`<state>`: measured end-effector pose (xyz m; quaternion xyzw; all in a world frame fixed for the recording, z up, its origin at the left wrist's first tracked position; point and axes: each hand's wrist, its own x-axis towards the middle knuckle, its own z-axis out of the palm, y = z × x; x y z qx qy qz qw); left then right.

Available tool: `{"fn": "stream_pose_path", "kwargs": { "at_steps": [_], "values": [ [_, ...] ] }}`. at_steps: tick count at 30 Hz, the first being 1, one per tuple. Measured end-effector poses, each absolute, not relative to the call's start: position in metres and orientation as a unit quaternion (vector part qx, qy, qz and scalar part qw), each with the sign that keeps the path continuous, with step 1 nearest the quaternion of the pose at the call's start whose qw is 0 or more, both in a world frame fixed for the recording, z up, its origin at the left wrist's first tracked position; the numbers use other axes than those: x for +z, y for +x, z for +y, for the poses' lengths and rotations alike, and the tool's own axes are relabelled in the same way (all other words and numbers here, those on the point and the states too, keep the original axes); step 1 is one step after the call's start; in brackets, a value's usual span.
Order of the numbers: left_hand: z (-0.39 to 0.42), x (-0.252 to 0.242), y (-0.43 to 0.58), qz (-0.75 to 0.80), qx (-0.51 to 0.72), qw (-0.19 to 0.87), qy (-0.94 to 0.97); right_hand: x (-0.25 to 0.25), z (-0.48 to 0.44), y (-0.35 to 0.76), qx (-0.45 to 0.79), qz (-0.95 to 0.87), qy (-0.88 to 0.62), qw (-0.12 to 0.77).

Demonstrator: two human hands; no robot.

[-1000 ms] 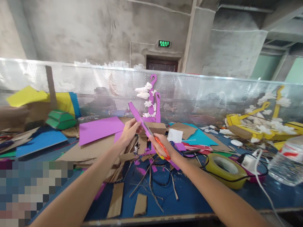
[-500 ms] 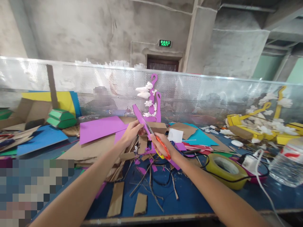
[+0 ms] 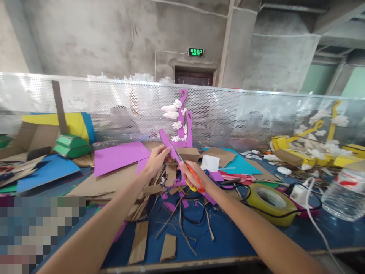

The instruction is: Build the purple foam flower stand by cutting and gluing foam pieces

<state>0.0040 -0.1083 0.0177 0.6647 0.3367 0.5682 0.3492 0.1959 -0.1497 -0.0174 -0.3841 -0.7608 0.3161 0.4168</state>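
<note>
The left hand [image 3: 157, 160] pinched a narrow purple strip [image 3: 166, 139] near the centre of the frame, its thumb and fingers closed on the edge, and the strip's far end slanted toward the upper left. The right hand [image 3: 202, 176], just right of centre and a little lower, was closed around the orange and yellow handles of the scissors [image 3: 195, 176]; the blades lay against the strip, though they were too small in view to tell how far apart they stood. Beneath the hands, purple scraps [image 3: 169, 206] and thin brown strips littered the blue table [image 3: 216, 249], and 2 cardboard pieces [image 3: 138, 242] lay at the bottom centre. A purple sheet [image 3: 119, 159] rested on cardboard left of centre, with a blue sheet [image 3: 47, 173] and a green box [image 3: 72, 145] farther left. At upper centre, a purple stand [image 3: 181, 123] bearing white flowers rose before a perforated metal screen [image 3: 228, 114]. On the right side of the frame sat a yellow tape roll [image 3: 258, 207], a white plug [image 3: 300, 195] and a clear bottle [image 3: 343, 199], with yellow pieces [image 3: 279, 144] and more white flowers above them.
</note>
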Motion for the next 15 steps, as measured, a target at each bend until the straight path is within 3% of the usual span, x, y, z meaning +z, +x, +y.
{"fn": "stream_pose_path", "kwargs": {
  "at_steps": [15],
  "values": [
    [-0.1111, 0.0201, 0.0032, 0.345, 0.558, 0.385, 0.650, -0.0189, -0.1494, 0.1968, 0.301, -0.769, -0.379, 0.418]
  ]
}}
